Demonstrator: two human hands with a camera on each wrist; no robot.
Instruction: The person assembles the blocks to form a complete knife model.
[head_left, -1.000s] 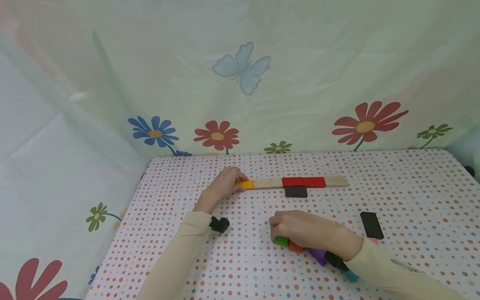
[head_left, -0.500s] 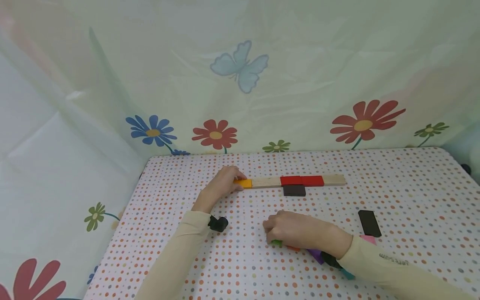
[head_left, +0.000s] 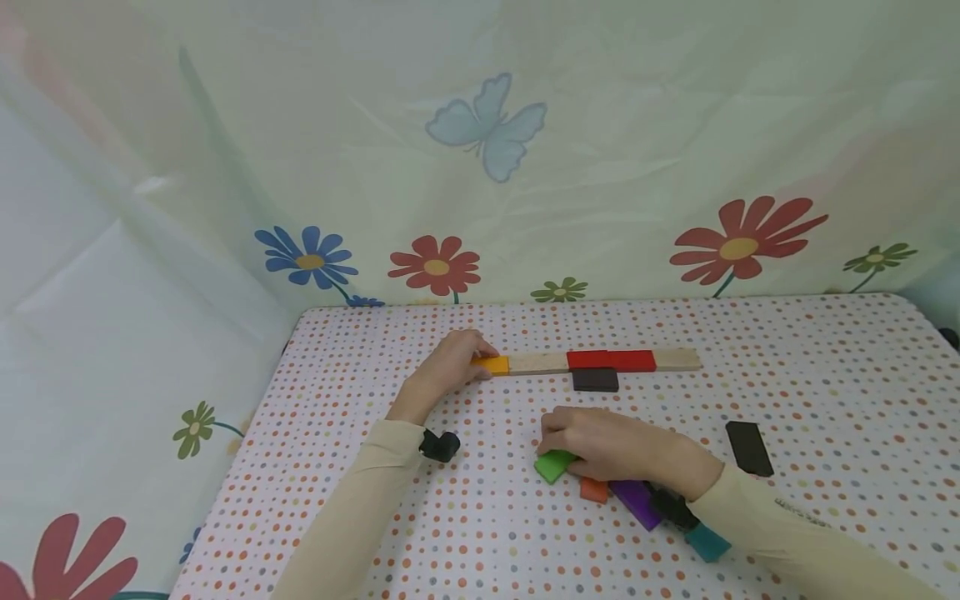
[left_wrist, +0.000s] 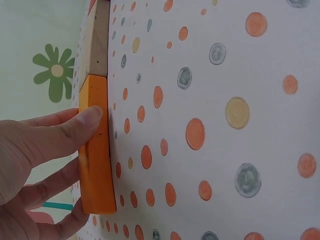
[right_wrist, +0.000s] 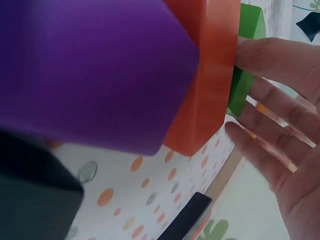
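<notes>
At the left of the head view, a floral sheet [head_left: 97,350] hangs beside the dotted tablecloth [head_left: 465,533]. Left of centre, the left hand [head_left: 450,362] pinches the yellow block [head_left: 492,366], its thumb on one face and fingers behind (the left wrist view shows this grip plainly). That block is the left end of a row across the middle of the frame, touching a long pale block [head_left: 538,363].

Right of centre, below the row, the green block [head_left: 553,467] sits tilted between the thumb and curled fingers of the right hand [head_left: 600,442], which pinches it. Above, two red blocks [head_left: 632,361] continue the row, with a dark block [head_left: 596,380] against their near side; below the hand lies an orange block [head_left: 594,490]. Further right come a slanted purple block [head_left: 636,504], the row's pale end block [head_left: 677,359], a teal block [head_left: 707,542] at lower right and a black block [head_left: 749,448].
</notes>
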